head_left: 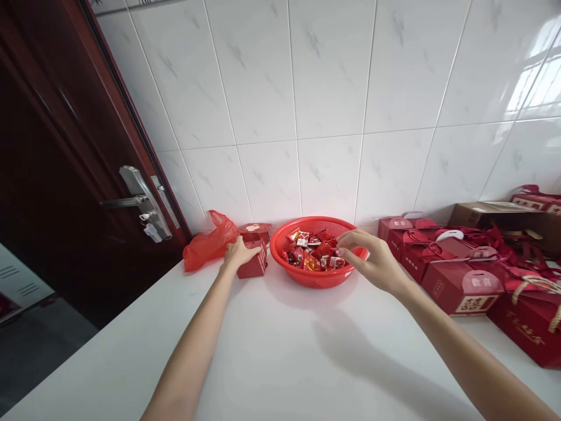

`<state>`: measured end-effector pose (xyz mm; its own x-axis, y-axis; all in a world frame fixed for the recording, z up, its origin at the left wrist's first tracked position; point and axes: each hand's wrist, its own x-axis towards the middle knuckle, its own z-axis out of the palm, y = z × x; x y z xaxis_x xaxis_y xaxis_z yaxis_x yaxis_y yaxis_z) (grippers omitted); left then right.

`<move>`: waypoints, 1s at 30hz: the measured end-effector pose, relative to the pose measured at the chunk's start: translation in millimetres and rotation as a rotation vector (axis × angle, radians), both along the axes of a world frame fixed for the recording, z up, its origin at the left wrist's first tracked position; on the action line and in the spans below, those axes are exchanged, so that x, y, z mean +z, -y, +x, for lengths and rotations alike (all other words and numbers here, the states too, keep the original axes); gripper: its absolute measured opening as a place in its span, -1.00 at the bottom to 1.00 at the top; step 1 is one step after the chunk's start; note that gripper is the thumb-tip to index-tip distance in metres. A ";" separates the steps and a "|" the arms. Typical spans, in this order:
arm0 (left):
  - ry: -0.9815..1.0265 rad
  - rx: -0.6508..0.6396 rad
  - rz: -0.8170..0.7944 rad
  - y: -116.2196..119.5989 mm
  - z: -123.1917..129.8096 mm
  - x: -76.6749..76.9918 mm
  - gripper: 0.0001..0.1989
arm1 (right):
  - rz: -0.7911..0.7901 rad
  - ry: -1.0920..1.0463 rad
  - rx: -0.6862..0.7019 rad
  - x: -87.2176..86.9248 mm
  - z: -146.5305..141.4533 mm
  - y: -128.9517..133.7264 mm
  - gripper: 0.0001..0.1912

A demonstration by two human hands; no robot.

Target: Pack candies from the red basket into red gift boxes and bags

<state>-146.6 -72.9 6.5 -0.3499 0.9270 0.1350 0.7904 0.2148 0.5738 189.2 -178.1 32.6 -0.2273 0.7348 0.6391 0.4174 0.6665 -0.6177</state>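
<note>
My left hand is wrapped round the near left side of a small dark red box, whose upper flap stands up against the wall side. To the right of that box, a round red plastic basket holds several wrapped candies. Over the basket's right edge is my right hand, its thumb and fingers curved and apart, with nothing visible between them. The fingertips are close to the candies; whether they touch any cannot be made out.
A crumpled red plastic bag lies left of the small box. Several red gift boxes crowd the right side, with an open brown carton behind them. A tiled wall backs the white table; a dark door stands left.
</note>
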 end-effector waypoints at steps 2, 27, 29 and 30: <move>0.087 0.007 0.028 10.2 -20.9 10.7 -0.17 | -0.043 -0.009 0.039 -1.4 -2.0 -1.1 -0.87; 0.485 -1.285 -0.110 97.2 67.3 15.6 0.07 | -0.356 0.064 0.211 -3.2 -0.7 -2.7 -0.54; 0.480 -1.318 -0.141 104.0 70.7 20.2 -0.02 | -0.333 0.193 0.235 -2.4 -3.2 2.3 -0.56; 0.475 -1.322 -0.150 107.1 72.6 21.9 -0.12 | -0.327 0.260 0.262 -2.8 -5.0 4.7 -0.56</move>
